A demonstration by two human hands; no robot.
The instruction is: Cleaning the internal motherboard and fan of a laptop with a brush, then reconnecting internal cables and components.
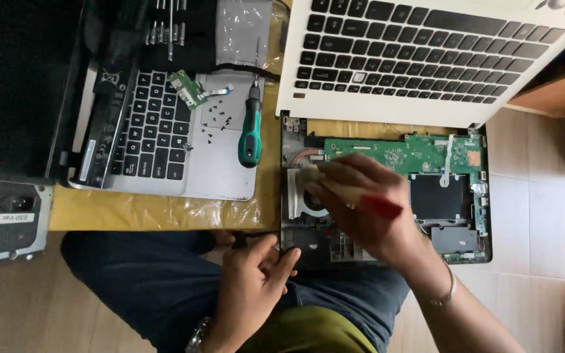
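Closest to me, my left hand (251, 278) rests at the near edge of the opened laptop base (479, 252), fingers curled loosely against its front lip and pinching something small and dark that I cannot make out. Just beyond it, my right hand (361, 206) is closed around a brush (335, 186) with a pale wooden handle and a red end, its blurred bristles touching the cooling fan (305, 199) at the left of the base. As I judge it, the teardown is well along: the keyboard cover (426, 52) is already off and lies tipped up past the base, the green motherboard (400, 153) is bare, and the fan and board remain seated in the chassis, so dusting looks underway rather than finished. To the left on the yellow plastic sheet (152, 212) sits a second, silver laptop (184, 140) serving as a tray: one small green circuit board (188, 88), a scatter of roughly a dozen black screws (220, 117), and one green-handled screwdriver (251, 134) across its edge. Farther back stands a row of metal driver bits (165, 23), too crowded to count. In all I count two laptops, one brush, one screwdriver.
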